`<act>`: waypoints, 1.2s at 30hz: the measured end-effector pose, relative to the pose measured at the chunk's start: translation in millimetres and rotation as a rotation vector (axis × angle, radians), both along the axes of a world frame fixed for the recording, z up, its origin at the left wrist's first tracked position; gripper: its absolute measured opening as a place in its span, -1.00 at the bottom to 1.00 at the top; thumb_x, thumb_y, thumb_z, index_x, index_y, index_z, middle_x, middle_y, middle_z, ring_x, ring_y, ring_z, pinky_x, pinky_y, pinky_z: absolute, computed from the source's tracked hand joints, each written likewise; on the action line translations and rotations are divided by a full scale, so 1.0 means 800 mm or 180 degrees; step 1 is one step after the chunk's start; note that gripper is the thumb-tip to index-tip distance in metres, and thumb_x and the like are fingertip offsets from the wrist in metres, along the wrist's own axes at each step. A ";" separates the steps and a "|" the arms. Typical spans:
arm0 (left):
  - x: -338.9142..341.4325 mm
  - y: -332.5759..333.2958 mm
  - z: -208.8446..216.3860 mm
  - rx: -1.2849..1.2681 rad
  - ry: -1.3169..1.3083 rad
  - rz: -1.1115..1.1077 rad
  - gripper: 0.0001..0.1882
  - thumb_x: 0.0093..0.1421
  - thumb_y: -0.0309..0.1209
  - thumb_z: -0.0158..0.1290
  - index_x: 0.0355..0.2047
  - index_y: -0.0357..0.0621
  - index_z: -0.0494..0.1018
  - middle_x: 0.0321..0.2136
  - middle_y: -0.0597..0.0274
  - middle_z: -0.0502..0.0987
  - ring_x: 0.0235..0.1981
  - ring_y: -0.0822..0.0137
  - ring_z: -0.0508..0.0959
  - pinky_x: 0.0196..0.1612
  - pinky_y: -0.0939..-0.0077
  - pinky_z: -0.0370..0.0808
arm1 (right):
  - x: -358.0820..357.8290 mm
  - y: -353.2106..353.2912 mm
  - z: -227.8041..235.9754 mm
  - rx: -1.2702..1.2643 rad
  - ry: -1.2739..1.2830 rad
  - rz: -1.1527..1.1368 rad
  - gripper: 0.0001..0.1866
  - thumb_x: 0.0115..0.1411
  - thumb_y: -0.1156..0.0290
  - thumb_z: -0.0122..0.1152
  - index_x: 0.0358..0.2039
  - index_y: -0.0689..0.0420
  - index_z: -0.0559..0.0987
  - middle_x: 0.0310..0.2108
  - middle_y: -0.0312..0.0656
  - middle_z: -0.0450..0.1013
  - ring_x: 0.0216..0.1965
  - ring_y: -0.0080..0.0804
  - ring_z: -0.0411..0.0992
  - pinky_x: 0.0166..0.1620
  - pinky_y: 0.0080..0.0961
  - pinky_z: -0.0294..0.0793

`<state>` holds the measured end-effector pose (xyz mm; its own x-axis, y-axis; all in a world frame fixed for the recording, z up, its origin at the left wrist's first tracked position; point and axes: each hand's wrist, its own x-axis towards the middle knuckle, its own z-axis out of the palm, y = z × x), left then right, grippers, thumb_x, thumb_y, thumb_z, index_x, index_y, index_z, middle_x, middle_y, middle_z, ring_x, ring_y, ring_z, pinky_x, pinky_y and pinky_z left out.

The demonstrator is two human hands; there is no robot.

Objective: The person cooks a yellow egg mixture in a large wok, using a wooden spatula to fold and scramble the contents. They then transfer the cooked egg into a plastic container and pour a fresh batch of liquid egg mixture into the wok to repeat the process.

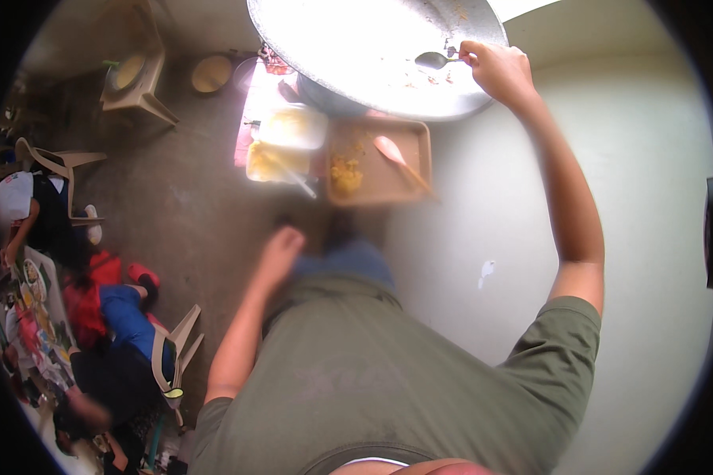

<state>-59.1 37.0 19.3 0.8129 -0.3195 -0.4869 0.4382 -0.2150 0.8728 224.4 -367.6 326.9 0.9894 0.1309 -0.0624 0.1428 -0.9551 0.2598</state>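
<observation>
Pinching dark spoon (432, 60) by handle, my right hand (501, 70), one o'clock in head view; bowl over round metal pan (329, 39) at twelve, contact unclear. My left hand (280, 252), nine o'clock, blurred, cannot tell its grip. Brown tray (413, 139) at twelve, nearer me.

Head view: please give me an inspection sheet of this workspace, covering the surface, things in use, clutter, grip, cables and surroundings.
Surface: pink covering, mostly hidden.
Things in use: dark grey spoon over a wide, round, silvery metal pan; glare washes out much of its inside.
Clutter: brown rectangular tray with yellow food and a long-handled, pinkish-orange spoon; whitish rectangular containers beside it.
Grip: right hand holds the dark grey spoon; left hand blurred near the waist, nothing seen held.
Cables: nothing seen.
Surroundings: pale wall on the right; beige plastic chairs and people on the left.
</observation>
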 end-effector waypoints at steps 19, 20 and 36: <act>-0.005 0.000 -0.011 -0.0070 -0.0001 0.0000 -0.79 0.42 -0.28 0.07 -0.18 -0.17 0.52 -0.48 0.44 0.41 -0.43 0.58 0.36 -0.34 0.60 0.34 | -0.034 0.033 0.013 -0.0093 -0.0223 0.0140 -0.76 0.11 0.52 0.13 -0.28 -0.03 0.71 -0.40 -0.17 0.66 -0.31 -0.21 0.66 -0.28 -0.27 0.55; -0.005 -0.004 -0.009 -0.0076 0.0033 -0.0056 -0.79 0.42 -0.28 0.07 -0.18 -0.17 0.52 -0.48 0.45 0.40 -0.43 0.58 0.36 -0.34 0.61 0.33 | -0.025 0.011 0.009 -0.0404 -0.0361 0.0210 -0.76 0.11 0.49 0.14 -0.28 -0.02 0.72 -0.40 -0.16 0.66 -0.30 -0.19 0.66 -0.27 -0.28 0.56; -0.022 0.001 -0.021 -0.0218 0.0180 -0.0105 -0.79 0.43 -0.28 0.06 -0.14 -0.18 0.51 -0.39 0.34 0.47 -0.34 0.48 0.43 -0.23 0.52 0.39 | -0.053 0.071 0.015 -0.0140 0.0262 -0.0106 -0.71 0.13 0.46 0.14 -0.20 -0.07 0.75 -0.30 -0.16 0.67 -0.22 -0.19 0.65 -0.16 -0.28 0.59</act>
